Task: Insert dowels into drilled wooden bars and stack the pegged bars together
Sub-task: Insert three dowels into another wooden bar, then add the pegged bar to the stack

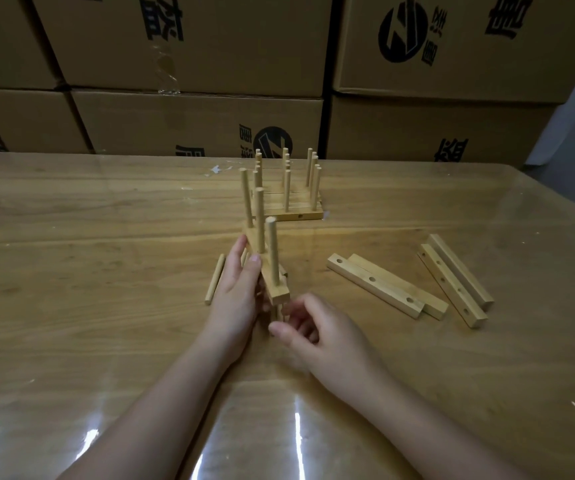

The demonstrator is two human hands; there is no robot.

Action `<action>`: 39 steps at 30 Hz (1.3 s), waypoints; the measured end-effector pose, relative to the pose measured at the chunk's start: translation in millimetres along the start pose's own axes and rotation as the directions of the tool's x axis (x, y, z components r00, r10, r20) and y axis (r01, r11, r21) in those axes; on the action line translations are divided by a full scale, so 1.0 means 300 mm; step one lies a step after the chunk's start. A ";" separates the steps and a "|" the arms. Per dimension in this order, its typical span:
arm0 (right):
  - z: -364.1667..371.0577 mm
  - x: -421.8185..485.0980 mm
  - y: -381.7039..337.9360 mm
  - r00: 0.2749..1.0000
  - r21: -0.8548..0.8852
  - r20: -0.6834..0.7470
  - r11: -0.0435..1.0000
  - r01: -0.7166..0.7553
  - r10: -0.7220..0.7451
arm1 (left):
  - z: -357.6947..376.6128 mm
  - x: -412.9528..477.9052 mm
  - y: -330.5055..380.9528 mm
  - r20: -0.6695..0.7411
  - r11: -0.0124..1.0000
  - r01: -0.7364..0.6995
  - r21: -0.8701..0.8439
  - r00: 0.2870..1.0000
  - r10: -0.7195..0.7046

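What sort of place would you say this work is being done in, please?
Probably a warehouse or small factory storeroom: printed cardboard cartons are stacked behind a plastic-covered wooden table holding pegged bars and undowelled drilled bars.

cardboard boxes (189, 126) | black round logo (404, 32) | black Chinese characters, unreadable

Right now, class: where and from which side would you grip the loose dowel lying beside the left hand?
Pinch the loose dowel at its middle from above, coming from its left: it lies flat on the table, and the left hand crowds its right.
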State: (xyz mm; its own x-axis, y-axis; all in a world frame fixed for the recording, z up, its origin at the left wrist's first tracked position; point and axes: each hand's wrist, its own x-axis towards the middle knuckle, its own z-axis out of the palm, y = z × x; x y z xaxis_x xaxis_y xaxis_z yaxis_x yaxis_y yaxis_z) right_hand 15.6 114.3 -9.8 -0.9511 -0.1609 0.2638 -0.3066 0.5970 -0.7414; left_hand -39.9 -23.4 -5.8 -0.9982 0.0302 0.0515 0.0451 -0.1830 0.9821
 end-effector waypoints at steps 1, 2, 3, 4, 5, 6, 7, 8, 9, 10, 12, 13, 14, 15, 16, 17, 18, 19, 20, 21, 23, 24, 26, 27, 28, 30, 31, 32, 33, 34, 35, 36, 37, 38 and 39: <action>0.001 -0.001 -0.002 1.000 -0.008 -0.005 1.000 0.009 -0.009 | 0.000 0.002 -0.001 0.008 1.000 0.004 0.002 1.000 -0.004; 0.003 -0.003 -0.005 1.000 -0.015 -0.014 1.000 0.010 -0.011 | 0.000 0.004 -0.002 0.019 1.000 0.001 0.006 1.000 -0.001; 0.005 -0.003 -0.007 0.999 -0.020 -0.031 1.000 0.004 -0.005 | -0.002 0.005 -0.005 0.031 1.000 -0.006 0.007 1.000 0.006; 0.008 -0.004 -0.007 0.998 -0.024 -0.056 1.000 -0.008 0.006 | -0.005 0.005 -0.009 0.042 1.000 -0.015 0.007 0.999 0.014; 0.007 -0.001 -0.006 0.996 -0.028 -0.091 0.999 -0.021 0.018 | -0.002 0.007 -0.011 0.051 1.000 -0.020 0.007 0.998 0.020; 0.005 0.002 -0.003 0.991 -0.030 -0.132 0.999 -0.031 0.027 | -0.001 0.007 -0.013 0.064 1.000 -0.024 0.004 0.998 0.024; 0.002 0.005 0.001 0.984 -0.027 -0.176 0.999 -0.034 0.029 | 0.003 0.007 -0.014 0.083 1.000 -0.028 -0.004 0.996 0.028; 0.000 0.007 0.005 0.976 -0.024 -0.216 0.999 -0.029 0.023 | 0.005 0.006 -0.013 0.105 0.999 -0.034 -0.015 0.994 0.035; -0.001 0.009 0.009 0.969 -0.032 -0.247 0.999 -0.018 0.010 | 0.007 0.006 -0.011 0.125 0.999 -0.041 -0.022 0.991 0.043; -0.002 0.008 0.011 0.963 -0.051 -0.268 0.999 -0.006 -0.008 | 0.006 0.003 -0.009 0.142 0.999 -0.046 -0.024 0.989 0.049; -0.001 0.011 0.014 0.957 -0.096 -0.286 0.995 0.008 -0.036 | 0.005 -0.001 -0.006 0.159 0.998 -0.047 -0.029 0.986 0.052; -0.003 0.014 0.017 0.956 -0.109 -0.291 0.994 0.006 -0.038 | 0.005 -0.002 -0.002 0.159 0.998 -0.048 -0.029 0.986 0.052; -0.007 0.018 0.022 0.955 -0.113 -0.296 0.994 -0.005 -0.029 | 0.006 -0.001 0.000 0.154 0.999 -0.045 -0.029 0.987 0.049; -0.013 0.022 0.029 0.953 -0.109 -0.301 0.994 -0.021 -0.013 | 0.006 -0.001 0.002 0.149 0.999 -0.037 -0.036 0.988 0.042; -0.020 0.026 0.037 0.952 -0.101 -0.306 0.994 -0.041 0.009 | 0.006 0.001 0.003 0.144 0.999 -0.025 -0.048 0.989 0.032; -0.028 0.031 0.046 0.950 -0.097 -0.310 0.993 -0.061 0.028 | 0.006 0.001 0.004 0.142 0.998 -0.012 -0.059 0.990 0.021; -0.038 0.037 0.055 0.949 -0.101 -0.312 0.992 -0.078 0.043 | 0.006 -0.001 0.005 0.141 0.998 0.000 -0.067 0.990 0.010; -0.050 0.046 0.063 0.948 -0.108 -0.313 0.990 -0.090 0.052 | 0.008 -0.003 0.006 0.140 0.997 0.010 -0.076 0.990 0.001; -0.065 0.054 0.070 0.949 -0.117 -0.311 0.988 -0.099 0.058 | 0.010 -0.008 0.006 0.136 0.996 0.017 -0.091 0.991 -0.004; -0.081 0.067 0.076 0.950 -0.126 -0.307 0.986 -0.106 0.063 | 0.013 -0.009 0.007 0.129 0.994 0.017 -0.106 0.992 -0.003; -0.114 0.094 0.090 0.956 -0.142 -0.278 0.981 -0.135 0.092 | 0.013 -0.011 0.008 0.112 0.990 0.013 -0.137 0.994 0.002; -0.131 0.107 0.098 0.959 -0.140 -0.257 0.977 -0.159 0.119 | 0.012 -0.010 0.010 0.109 0.988 0.018 -0.153 0.994 -0.001; -0.165 0.134 0.117 0.960 -0.120 -0.228 0.973 -0.196 0.165 | 0.007 -0.006 0.012 0.118 0.985 0.031 -0.171 0.993 -0.010; -0.182 0.151 0.127 0.960 -0.125 -0.223 0.971 -0.203 0.172 | 0.005 -0.006 0.012 0.127 0.985 0.034 -0.167 0.992 -0.012; -0.198 0.169 0.134 0.959 -0.145 -0.219 0.966 -0.212 0.177 | 0.005 -0.007 0.011 0.136 0.988 0.035 -0.153 0.991 -0.014; -0.226 0.208 0.142 0.961 -0.192 -0.203 0.955 -0.227 0.188 | 0.006 -0.006 0.008 0.140 0.994 0.024 -0.104 0.990 -0.009; -0.235 0.227 0.145 0.964 -0.211 -0.188 0.950 -0.228 0.190 | 0.004 -0.005 0.005 0.142 0.997 0.018 -0.075 0.990 -0.008; -0.242 0.242 0.151 0.966 -0.228 -0.178 0.947 -0.227 0.188 | 0.005 -0.004 0.002 0.149 0.999 0.018 -0.048 0.989 -0.011; -0.246 0.256 0.159 0.968 -0.242 -0.171 0.944 -0.224 0.186 | 0.006 -0.003 0.000 0.158 0.999 0.022 -0.027 0.987 -0.017; -0.248 0.273 0.167 0.970 -0.259 -0.161 0.940 -0.222 0.184 | 0.007 -0.004 0.000 0.172 1.000 0.023 -0.007 0.985 -0.022; -0.247 0.289 0.174 0.971 -0.280 -0.147 0.934 -0.224 0.188 | 0.008 -0.006 0.002 0.188 1.000 0.022 0.015 0.982 -0.024; -0.243 0.305 0.181 0.970 -0.298 -0.136 0.926 -0.232 0.200 | 0.008 -0.008 0.004 0.205 0.999 0.018 0.036 0.978 -0.025; -0.240 0.321 0.189 0.968 -0.309 -0.134 0.919 -0.246 0.214 | 0.010 -0.011 0.006 0.219 0.998 0.014 0.053 0.975 -0.025; -0.238 0.335 0.198 0.964 -0.312 -0.135 0.913 -0.262 0.230 | 0.012 -0.014 0.008 0.228 0.998 0.012 0.065 0.973 -0.027; -0.236 0.350 0.207 0.960 -0.314 -0.133 0.909 -0.275 0.245 | 0.013 -0.018 0.010 0.237 0.997 0.014 0.073 0.971 -0.031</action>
State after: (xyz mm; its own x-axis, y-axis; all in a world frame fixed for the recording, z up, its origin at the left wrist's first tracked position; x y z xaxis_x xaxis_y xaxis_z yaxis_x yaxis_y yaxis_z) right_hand -100.6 190.3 15.6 -0.9834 0.0962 0.1537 -0.0049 0.8333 -0.5528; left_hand -34.1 -20.3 -2.5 -0.9615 0.2675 0.0629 0.0344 -0.1102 0.9933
